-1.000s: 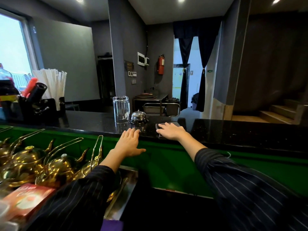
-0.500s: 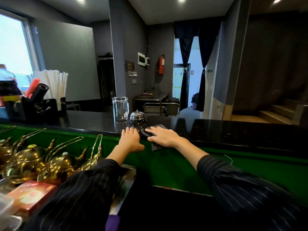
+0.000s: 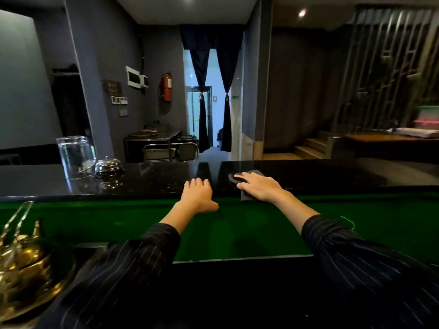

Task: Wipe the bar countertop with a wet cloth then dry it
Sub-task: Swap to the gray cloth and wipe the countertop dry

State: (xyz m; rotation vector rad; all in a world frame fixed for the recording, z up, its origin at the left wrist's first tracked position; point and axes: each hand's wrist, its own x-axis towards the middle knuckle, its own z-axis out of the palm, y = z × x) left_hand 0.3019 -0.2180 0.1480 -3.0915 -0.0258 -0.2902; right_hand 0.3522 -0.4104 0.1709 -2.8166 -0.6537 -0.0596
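The cloth (image 3: 246,196) now lies farther right, away from the bell (image 3: 108,164). The right hand (image 3: 259,187) presses it flat at centre frame. The left hand (image 3: 198,195) rests spread on the surface (image 3: 154,181) just left of it, and more surface runs rightward.

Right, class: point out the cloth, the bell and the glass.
cloth (image 3: 246,195): head view, its lower hanging corner.
bell (image 3: 108,163): head view, its chrome dome.
glass (image 3: 74,155): head view, its side wall.

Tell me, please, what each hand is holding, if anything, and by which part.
Nothing is gripped. The right hand presses flat on the middle of the dark cloth on the countertop; the left hand rests on its near edge.
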